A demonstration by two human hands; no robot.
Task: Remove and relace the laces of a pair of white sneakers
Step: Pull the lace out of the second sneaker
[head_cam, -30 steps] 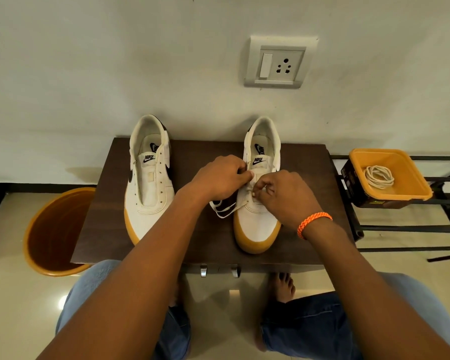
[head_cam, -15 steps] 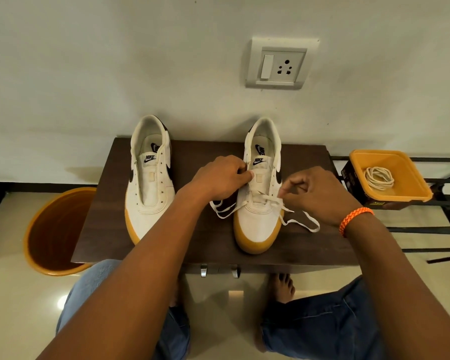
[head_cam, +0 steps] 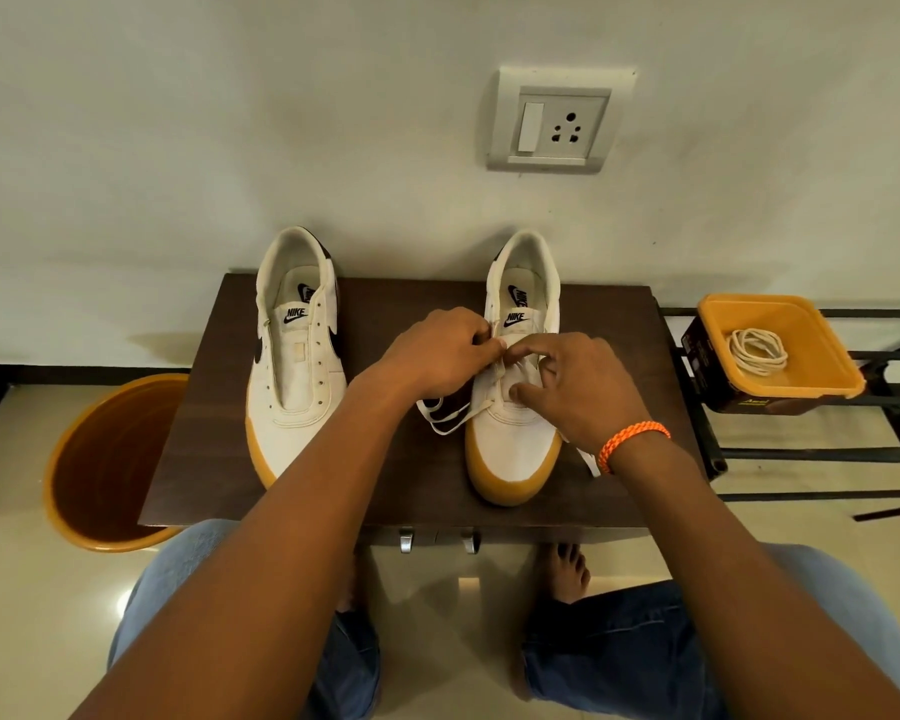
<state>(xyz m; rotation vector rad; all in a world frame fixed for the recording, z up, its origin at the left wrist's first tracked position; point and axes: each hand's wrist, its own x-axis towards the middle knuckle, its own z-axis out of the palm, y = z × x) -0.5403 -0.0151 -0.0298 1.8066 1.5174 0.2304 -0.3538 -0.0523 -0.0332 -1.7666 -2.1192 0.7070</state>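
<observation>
Two white sneakers with tan soles stand on a dark wooden table [head_cam: 396,309]. The left sneaker [head_cam: 294,376] has bare eyelets and no lace. Over the right sneaker [head_cam: 515,444] both hands meet at the eyelets. My left hand [head_cam: 437,356] pinches the white lace [head_cam: 445,415] at the shoe's left eyelet row, and loose loops of it hang beside the shoe. My right hand [head_cam: 578,387], with an orange wristband, has its fingers on the lace over the tongue; whether they pinch it is hidden. A lace end trails under that wrist.
An orange tray [head_cam: 822,387] on a black metal rack [head_cam: 801,454] at the right holds a second coiled lace [head_cam: 757,350]. An orange bucket [head_cam: 100,459] stands on the floor at the left. A wall socket [head_cam: 557,122] is above. My knees are below the table edge.
My right hand pulled the lace out to the right half a second ago, then came back to the middle of the right sneaker. My left hand stayed at the eyelets.
</observation>
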